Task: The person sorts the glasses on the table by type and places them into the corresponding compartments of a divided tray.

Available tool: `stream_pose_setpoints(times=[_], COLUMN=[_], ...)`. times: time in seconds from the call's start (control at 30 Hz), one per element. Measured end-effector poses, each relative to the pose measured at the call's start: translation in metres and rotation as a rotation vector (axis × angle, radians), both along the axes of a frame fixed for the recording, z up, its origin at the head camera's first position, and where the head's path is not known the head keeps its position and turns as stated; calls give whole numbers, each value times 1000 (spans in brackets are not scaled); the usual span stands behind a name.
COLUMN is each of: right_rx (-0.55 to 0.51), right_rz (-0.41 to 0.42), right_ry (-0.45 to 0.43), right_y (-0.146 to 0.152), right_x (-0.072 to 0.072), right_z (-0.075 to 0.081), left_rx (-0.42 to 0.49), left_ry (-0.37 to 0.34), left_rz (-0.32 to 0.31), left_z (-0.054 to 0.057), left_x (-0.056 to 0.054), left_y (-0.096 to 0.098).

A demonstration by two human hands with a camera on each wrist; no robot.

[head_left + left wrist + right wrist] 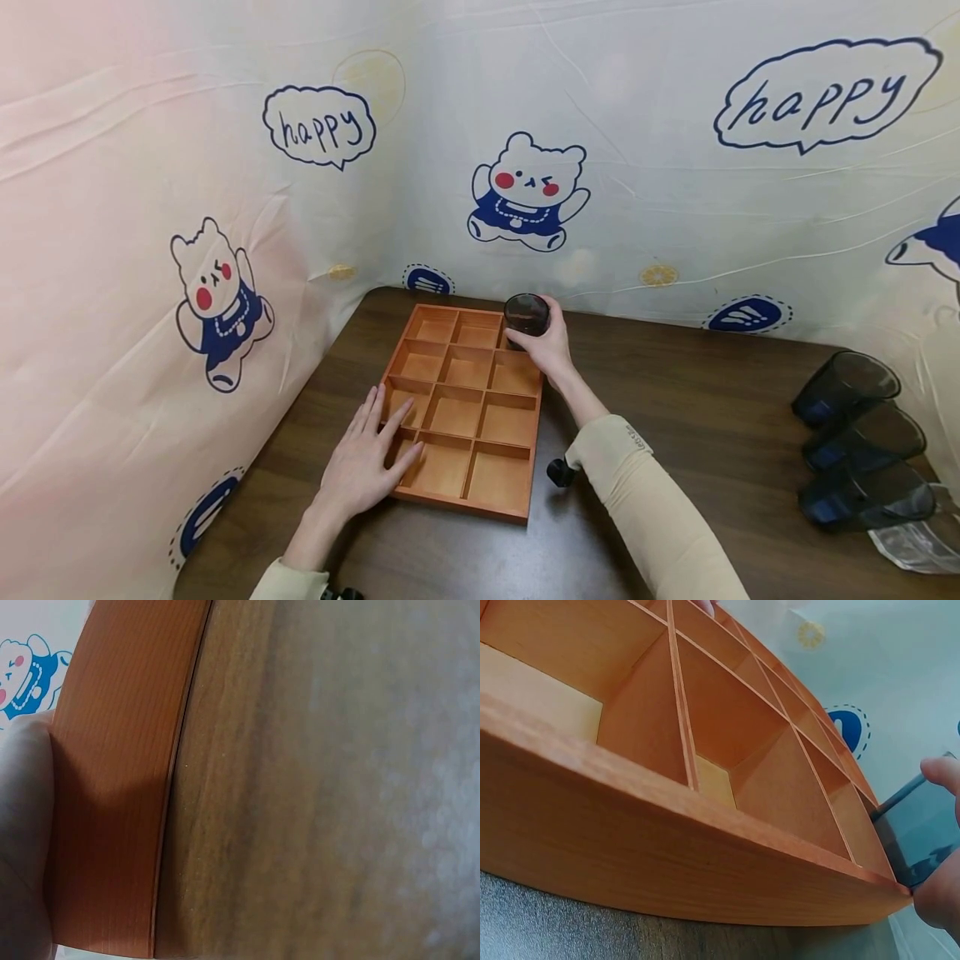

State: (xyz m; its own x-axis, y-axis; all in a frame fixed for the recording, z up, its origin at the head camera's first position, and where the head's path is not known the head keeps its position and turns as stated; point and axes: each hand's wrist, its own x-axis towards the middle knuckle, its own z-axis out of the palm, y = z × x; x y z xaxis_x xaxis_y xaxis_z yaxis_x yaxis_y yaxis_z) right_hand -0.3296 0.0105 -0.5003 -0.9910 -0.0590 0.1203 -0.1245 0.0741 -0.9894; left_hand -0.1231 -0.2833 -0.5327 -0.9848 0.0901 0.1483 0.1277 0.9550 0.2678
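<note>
Your right hand (552, 343) holds a dark see-through cup (527, 313) between thumb and fingers at the upper-right compartment of the wooden tray (501, 479) in the head view. Your left hand (362, 467), fingers spread wide, rests across the tray's lower-left edge. The cup looks light, stiff and smooth, so probably slippery and perhaps breakable; hold it around its upper sides. You can't quite tell whether its base touches the compartment floor. The right wrist view adds the tray's outer wall; only the head view shows three more cups (862, 437), far right.
</note>
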Motion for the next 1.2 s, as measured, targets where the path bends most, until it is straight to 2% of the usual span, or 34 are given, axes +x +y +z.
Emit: stream_pose_setpoints(times=[0.4,0.7,1.2], right_rx=[91,114,147], right_rz=[8,18,26], right_ry=[-2,18,1], right_y=[2,3,5], right_x=[1,-1,-2], right_z=[-1,-1,-1], left_rx=[4,2,-5], left_ry=[12,4,8], left_rz=[-2,4,-3], left_z=[-2,0,1], left_x=[1,0,1], left_y=[-1,-1,0])
